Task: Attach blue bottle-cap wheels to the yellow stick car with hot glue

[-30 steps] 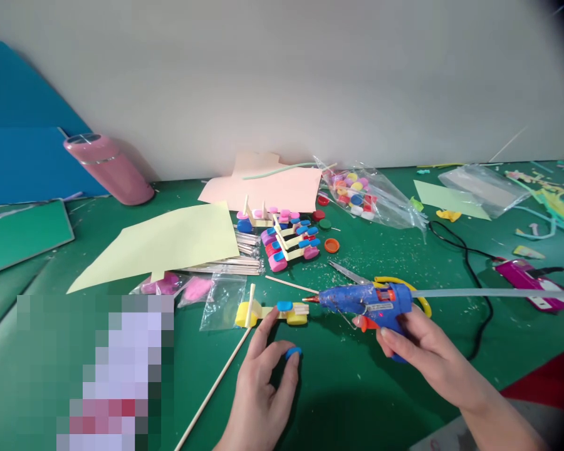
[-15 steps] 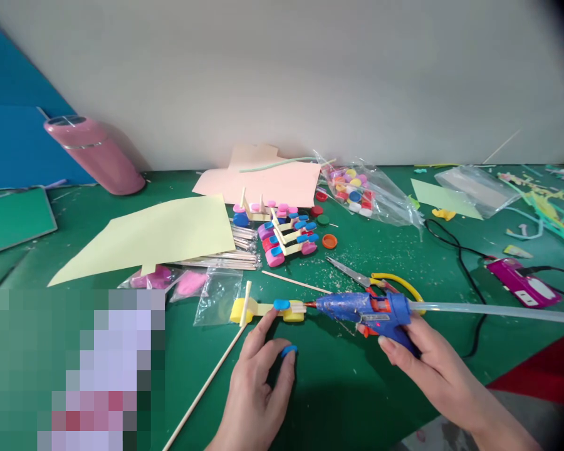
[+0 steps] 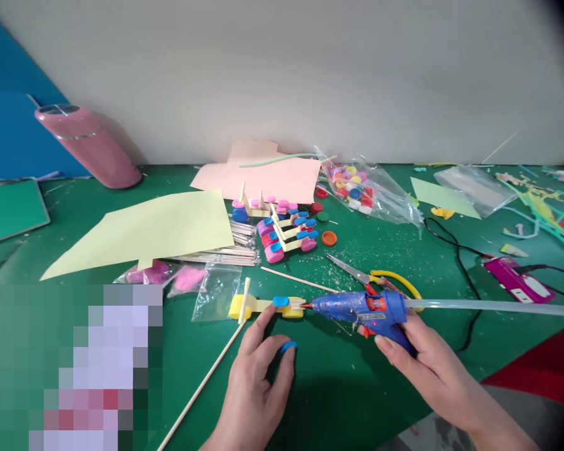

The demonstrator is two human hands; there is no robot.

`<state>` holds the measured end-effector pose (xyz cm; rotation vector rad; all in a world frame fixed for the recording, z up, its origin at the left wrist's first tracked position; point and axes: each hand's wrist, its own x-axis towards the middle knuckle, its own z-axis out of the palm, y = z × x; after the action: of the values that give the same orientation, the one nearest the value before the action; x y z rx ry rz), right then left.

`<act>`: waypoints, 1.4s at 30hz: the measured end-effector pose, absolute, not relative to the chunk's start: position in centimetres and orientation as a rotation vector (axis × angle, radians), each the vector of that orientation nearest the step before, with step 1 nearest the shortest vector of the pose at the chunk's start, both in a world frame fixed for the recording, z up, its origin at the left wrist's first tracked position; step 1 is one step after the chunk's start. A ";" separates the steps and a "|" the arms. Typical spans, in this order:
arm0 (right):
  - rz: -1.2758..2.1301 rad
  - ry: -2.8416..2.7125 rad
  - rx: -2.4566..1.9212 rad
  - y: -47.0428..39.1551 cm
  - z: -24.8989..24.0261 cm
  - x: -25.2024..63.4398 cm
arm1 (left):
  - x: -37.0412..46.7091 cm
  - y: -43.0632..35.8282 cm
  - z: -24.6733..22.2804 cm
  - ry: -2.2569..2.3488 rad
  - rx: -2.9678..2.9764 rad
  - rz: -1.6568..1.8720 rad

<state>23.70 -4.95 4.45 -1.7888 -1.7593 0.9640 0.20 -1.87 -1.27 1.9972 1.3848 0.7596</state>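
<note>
My right hand is wrapped round the handle of a blue hot glue gun, with a clear glue stick running out of its back. The gun's tip is at the right end of a small craft with yellow caps and wooden sticks. A blue oval piece sits on that craft, and the index finger of my left hand touches it. Between the thumb and another finger of this hand I pinch a second blue oval piece. A long wooden stick lies under the craft's left end.
Scissors lie behind the glue gun. Several finished crafts, an orange cap and a bag of caps are farther back. A pink bottle leans at the wall; a purple power strip with cords is at right.
The view has shifted slightly. My hands, the glue gun and the yellow-capped craft keep nearly the same positions relative to each other.
</note>
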 end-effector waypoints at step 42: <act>0.856 -1.814 -1.828 -4.6 4.3 22.8 | 0.3 -1.9 -1.2 1.382 1.984 0.760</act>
<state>22.81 -4.63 4.26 -1.8280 -1.8142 0.8559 0.27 -1.86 -1.24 1.9840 1.3816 0.7600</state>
